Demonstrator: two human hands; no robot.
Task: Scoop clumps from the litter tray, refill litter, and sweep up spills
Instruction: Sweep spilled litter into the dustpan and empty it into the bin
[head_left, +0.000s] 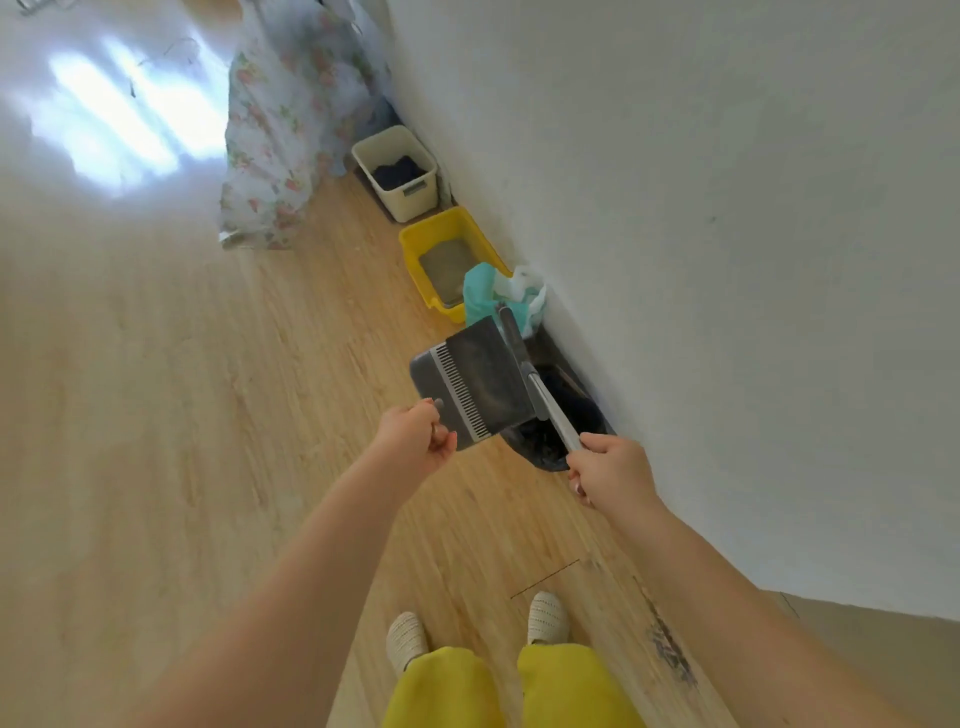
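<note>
Now, step: we judge we are in the sweeping stage, emptying swept-up spills rather than scooping.
Left hand (421, 436): closed around the back end of the grey dustpan (475, 387), which we hold lifted and tilted over the floor.
Right hand (610, 473): closed on the metal handle (550, 410) that runs up beside the pan; its far end is hidden behind the pan.
Black bag (561, 421): open against the wall (727, 260), just under and beside the pan's right edge.
Litter tray (441, 254): yellow, on the wooden floor (260, 415) by the wall, beyond the pan, with grey litter inside.
Teal and white bag (498, 293): touching the tray's near corner.
Next move: we would tip the pan further, keeping its lip over the bag mouth so that nothing lands on the floor.
</note>
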